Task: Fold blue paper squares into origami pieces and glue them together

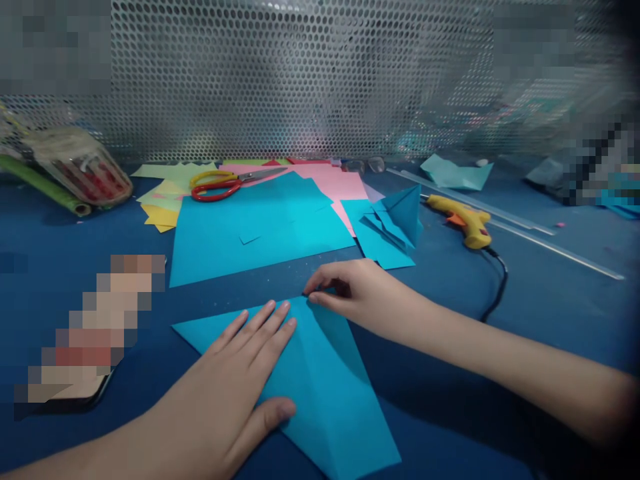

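Note:
A folded sheet of blue paper (320,373) with a diagonal crease lies on the table in front of me. My left hand (235,367) rests flat on its left part, fingers stretched out and thumb apart. At the paper's far corner, my right hand (345,283) pinches with thumb and forefinger at the edge; a small dark spot shows by the fingertips. Just beyond lies a larger flat blue sheet (240,227) with a small cut mark. Right of that sheet sits a folded blue paper piece (390,233) with raised flaps.
Red-and-yellow scissors (215,187) lie on the sheets, with pink paper (350,183) behind. A yellow glue gun (463,220) with a black cord and clear sticks (550,250) are at right. A jar (85,167) and a phone-like object (95,333) are left. Perforated metal (280,80) stands behind.

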Demonstrator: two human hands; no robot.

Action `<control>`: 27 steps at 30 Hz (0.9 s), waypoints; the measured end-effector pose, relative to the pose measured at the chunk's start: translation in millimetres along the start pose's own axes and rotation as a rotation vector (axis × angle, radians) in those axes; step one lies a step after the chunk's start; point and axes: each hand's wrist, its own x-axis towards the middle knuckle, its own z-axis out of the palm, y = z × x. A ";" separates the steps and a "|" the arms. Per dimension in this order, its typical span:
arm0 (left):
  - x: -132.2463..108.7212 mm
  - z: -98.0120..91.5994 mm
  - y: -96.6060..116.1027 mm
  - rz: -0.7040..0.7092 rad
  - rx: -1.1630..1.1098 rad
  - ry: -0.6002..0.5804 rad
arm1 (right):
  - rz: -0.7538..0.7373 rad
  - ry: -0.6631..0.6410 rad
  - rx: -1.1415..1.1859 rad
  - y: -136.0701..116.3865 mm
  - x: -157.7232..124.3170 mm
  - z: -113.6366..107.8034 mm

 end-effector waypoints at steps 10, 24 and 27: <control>3.8 14.3 -5.1 -0.041 0.121 -0.017 | 0.054 -0.057 -0.093 -2.5 -5.7 1.9; 7.1 22.5 -6.9 0.084 0.238 0.190 | 0.081 -0.129 -0.090 -9.0 -6.8 -0.9; 8.8 16.3 -5.2 0.093 0.246 0.137 | 0.083 -0.133 -0.089 -9.5 -7.0 -1.2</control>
